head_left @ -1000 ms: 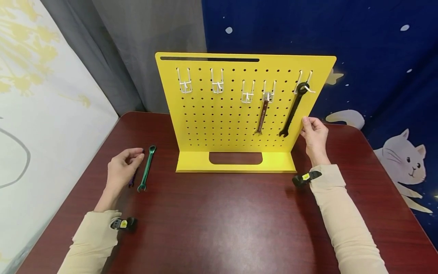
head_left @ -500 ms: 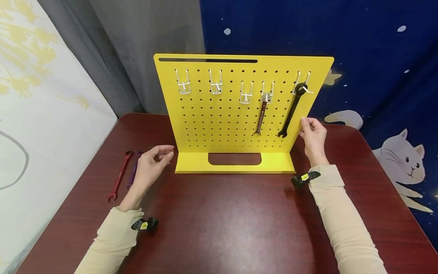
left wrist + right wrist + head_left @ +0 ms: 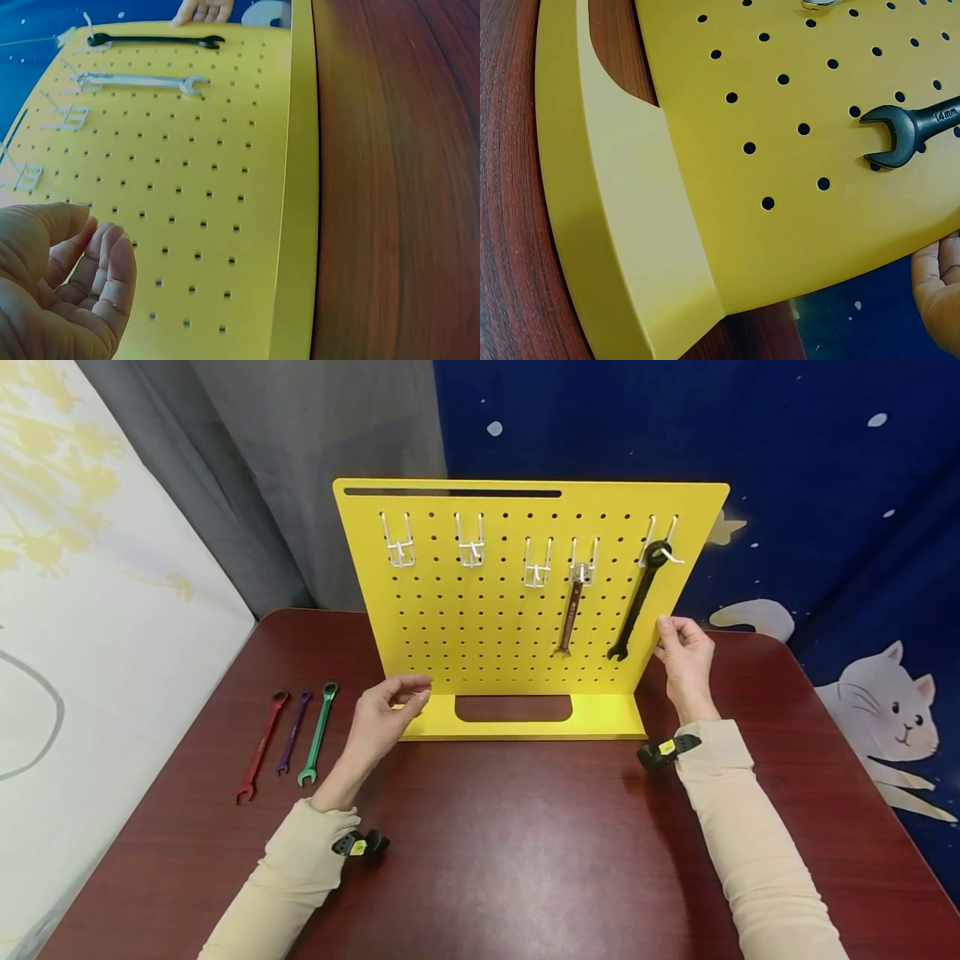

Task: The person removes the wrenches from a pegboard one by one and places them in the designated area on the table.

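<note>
My left hand (image 3: 381,720) hovers in front of the lower left of the yellow pegboard (image 3: 465,643). Its fingers are loosely bent, and the left wrist view shows nothing between thumb and fingers. My right hand (image 3: 687,667) pinches the pegboard's right edge between thumb and fingers. Near that hand a black combination wrench (image 3: 637,606) hangs from a hook, with "14 mm" legible on it in the right wrist view. A silver wrench (image 3: 572,614) hangs on the hook to its left. Red (image 3: 262,743), purple (image 3: 294,732) and green (image 3: 318,735) wrenches lie left of my left hand.
Several white wire hooks (image 3: 471,543) sit along the board's upper part. The board stands on a bent yellow foot (image 3: 517,731) with a cutout, on a dark red wooden table (image 3: 510,843). Grey and blue curtains (image 3: 600,418) hang behind.
My left hand has moved right, from over the wrenches on the table to the front of the board, uncovering all three. My right hand stays on the board's edge.
</note>
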`<move>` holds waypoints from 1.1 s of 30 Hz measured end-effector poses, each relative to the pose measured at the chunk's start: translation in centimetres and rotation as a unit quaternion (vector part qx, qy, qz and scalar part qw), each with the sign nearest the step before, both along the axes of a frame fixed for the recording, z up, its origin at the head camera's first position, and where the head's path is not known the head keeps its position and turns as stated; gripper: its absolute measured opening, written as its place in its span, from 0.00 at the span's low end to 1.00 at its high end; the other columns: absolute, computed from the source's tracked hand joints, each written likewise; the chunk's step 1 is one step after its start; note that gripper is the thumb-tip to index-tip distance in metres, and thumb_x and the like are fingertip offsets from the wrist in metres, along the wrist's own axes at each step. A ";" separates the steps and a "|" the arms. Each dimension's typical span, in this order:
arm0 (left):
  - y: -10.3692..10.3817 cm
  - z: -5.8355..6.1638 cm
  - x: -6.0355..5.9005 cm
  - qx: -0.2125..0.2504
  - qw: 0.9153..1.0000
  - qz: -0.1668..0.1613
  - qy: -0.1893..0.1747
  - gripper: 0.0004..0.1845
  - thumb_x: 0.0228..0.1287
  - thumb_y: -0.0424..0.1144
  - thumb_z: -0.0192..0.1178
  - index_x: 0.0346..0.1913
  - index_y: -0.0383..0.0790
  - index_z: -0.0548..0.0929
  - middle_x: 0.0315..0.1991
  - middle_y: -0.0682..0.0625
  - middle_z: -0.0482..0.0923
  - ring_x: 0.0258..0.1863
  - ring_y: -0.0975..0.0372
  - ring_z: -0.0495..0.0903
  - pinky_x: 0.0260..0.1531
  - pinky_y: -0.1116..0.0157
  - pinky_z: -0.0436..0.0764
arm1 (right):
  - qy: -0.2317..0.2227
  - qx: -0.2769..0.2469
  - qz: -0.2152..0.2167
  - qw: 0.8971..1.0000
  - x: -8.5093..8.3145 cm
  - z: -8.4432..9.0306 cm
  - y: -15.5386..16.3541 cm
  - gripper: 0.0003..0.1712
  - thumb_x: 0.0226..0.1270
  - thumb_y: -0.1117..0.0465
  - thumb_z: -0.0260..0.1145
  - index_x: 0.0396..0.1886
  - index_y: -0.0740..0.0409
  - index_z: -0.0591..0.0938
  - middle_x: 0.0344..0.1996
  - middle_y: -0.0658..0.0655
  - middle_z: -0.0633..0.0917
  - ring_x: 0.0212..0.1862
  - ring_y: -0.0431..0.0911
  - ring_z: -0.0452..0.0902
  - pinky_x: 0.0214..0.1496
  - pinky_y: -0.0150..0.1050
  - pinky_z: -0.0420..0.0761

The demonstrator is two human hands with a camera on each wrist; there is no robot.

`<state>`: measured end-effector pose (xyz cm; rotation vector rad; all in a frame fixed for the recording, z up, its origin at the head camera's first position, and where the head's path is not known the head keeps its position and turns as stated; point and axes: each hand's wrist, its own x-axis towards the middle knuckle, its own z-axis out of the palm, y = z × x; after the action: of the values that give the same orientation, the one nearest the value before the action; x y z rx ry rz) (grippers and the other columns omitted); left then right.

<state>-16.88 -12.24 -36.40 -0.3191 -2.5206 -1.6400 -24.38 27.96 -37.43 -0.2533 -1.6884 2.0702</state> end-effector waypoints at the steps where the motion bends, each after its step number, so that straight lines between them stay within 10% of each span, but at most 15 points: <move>1: 0.2 -0.4 -0.3 0.003 1.000 -0.002 0.000 0.14 0.64 0.35 0.60 0.50 0.33 0.81 0.46 0.41 0.82 0.41 0.55 0.81 0.32 0.78 0.78 | 0.000 0.001 -0.001 1.000 0.0 0.0 0.0 0.04 0.61 0.59 0.66 0.30 0.55 0.81 0.30 0.48 0.83 0.33 0.39 0.77 0.37 0.27 0.80; 33: 8.7 -0.4 -2.5 0.115 0.990 -0.078 0.010 0.14 0.61 0.30 0.61 0.50 0.32 0.80 0.49 0.41 0.81 0.45 0.53 0.81 0.42 0.68 0.81 | 0.006 0.000 -0.001 1.000 0.0 0.1 -0.1 0.05 0.60 0.60 0.66 0.26 0.55 0.80 0.27 0.48 0.82 0.31 0.38 0.77 0.34 0.27 0.80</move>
<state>-19.41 -3.59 -36.79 -0.5141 -2.3119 -1.9514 -24.34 27.87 -37.35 -0.2419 -1.6809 2.0656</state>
